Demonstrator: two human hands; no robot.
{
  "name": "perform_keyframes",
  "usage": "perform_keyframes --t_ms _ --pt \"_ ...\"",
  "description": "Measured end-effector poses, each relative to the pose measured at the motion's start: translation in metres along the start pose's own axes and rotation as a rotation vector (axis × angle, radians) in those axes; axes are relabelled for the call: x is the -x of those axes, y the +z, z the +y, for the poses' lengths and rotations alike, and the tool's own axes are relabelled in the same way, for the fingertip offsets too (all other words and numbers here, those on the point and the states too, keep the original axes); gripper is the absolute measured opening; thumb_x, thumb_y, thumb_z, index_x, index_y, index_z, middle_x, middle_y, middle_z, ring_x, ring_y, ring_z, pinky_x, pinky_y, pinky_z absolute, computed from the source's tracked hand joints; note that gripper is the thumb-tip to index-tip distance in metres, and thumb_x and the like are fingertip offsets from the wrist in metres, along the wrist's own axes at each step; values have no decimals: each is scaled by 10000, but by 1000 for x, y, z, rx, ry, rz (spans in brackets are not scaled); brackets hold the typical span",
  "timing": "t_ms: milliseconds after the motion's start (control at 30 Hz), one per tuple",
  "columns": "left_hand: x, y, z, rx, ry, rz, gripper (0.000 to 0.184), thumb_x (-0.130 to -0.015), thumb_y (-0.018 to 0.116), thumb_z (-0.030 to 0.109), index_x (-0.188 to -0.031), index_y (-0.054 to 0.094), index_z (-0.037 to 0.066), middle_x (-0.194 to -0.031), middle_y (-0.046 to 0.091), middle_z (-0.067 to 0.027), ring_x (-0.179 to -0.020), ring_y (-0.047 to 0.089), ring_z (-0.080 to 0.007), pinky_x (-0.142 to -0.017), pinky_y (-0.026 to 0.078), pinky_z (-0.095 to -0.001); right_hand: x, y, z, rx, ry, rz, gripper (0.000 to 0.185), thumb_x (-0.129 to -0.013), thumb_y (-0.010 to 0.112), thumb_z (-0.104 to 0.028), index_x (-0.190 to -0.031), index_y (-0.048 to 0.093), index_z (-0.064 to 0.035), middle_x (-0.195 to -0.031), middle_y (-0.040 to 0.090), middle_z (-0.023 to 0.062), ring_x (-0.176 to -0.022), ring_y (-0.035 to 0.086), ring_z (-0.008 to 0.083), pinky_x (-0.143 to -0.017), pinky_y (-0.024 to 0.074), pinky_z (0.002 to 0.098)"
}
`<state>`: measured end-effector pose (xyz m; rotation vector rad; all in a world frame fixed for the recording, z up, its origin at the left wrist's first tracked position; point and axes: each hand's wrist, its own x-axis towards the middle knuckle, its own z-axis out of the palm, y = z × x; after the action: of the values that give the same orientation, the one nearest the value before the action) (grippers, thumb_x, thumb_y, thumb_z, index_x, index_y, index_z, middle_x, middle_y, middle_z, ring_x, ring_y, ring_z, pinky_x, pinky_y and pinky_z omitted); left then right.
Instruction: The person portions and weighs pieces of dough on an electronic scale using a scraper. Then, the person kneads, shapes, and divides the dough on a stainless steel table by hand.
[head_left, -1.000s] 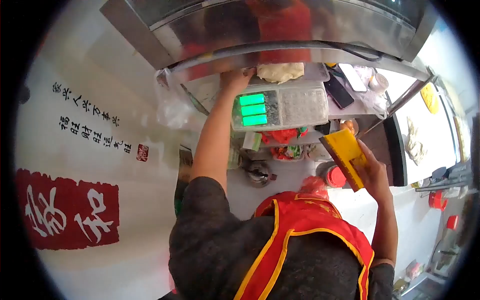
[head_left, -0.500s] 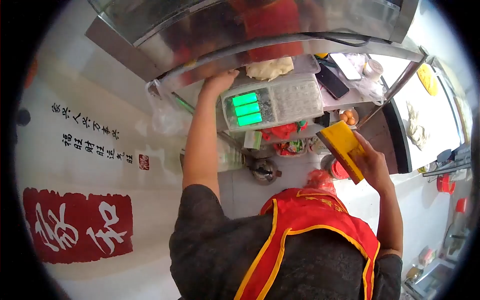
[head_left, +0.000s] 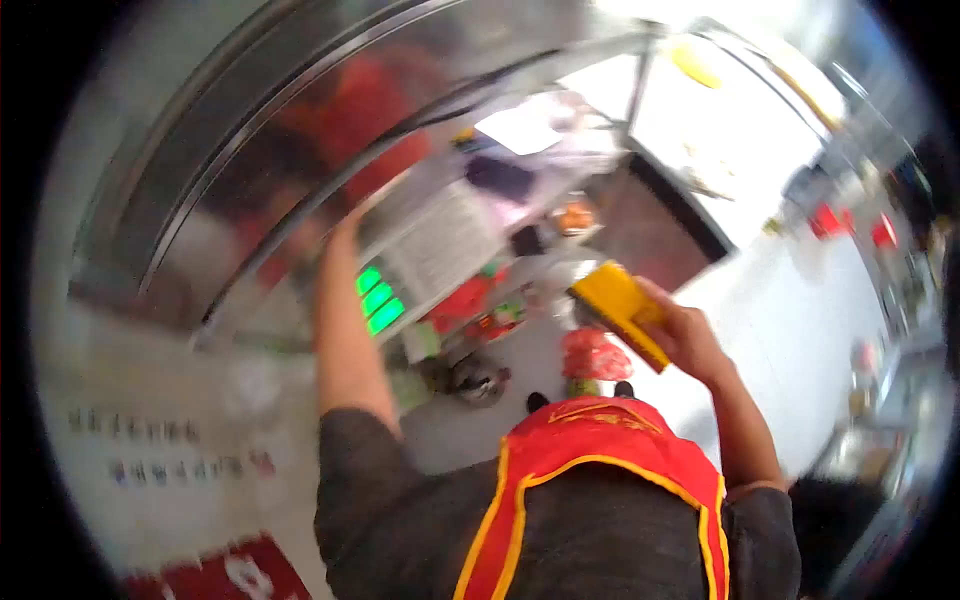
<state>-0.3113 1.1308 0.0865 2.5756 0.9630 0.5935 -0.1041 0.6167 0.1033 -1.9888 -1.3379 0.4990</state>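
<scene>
My right hand [head_left: 685, 335] is closed on a yellow dough scraper [head_left: 622, 310], a flat rectangular piece with a darker long edge, held in the air in front of the red apron. My left arm [head_left: 345, 320] reaches forward past the scale [head_left: 440, 240], whose green digits glow at its near left. The left hand is hidden behind the steel cabinet's lower edge, so its fingers do not show. The dough on the scale is out of sight now.
A steel cabinet [head_left: 230, 130] overhangs the scale. Beyond the scale lie a dark phone [head_left: 500, 178] and a white flat object [head_left: 520, 128]. Eggs [head_left: 574, 218] sit near a white worktop [head_left: 740, 130] at right. A metal pot [head_left: 478, 380] stands below.
My view has turned, blurring the surroundings and bringing more of the right-hand worktop in. My left hand has gone behind the cabinet edge. The yellow scraper stays in my right hand.
</scene>
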Motion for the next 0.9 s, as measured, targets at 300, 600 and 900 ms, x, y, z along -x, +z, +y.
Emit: perform_keyframes --t_ms 300,600,900 --pt "35 30 82 484 73 247 590 -828 593 459 -1276 534 81 -1221 595 -153 -1106 584 -333 -963 442 -487 118 -9 63 51 347 236 622 -871 538 -186 -1449 317 -254 -878 639 226 -745 626 422 -702 500 476" --pt "234 196 259 1513 -160 -543 596 -881 540 401 -1346 446 40 -1281 558 -116 -1123 574 -320 -955 468 -497 272 -75 153 19 412 498 635 -835 515 -119 -1436 338 -217 -812 631 213 -703 602 412 -662 483 483" --pt "309 322 632 1770 -417 -1339 549 -952 417 490 -1326 459 89 -1321 524 -133 -1174 533 -346 -964 452 -544 422 -154 151 37 468 1045 691 -839 580 -81 -1465 299 -157 -1123 621 184 -813 633 385 -739 533 426"
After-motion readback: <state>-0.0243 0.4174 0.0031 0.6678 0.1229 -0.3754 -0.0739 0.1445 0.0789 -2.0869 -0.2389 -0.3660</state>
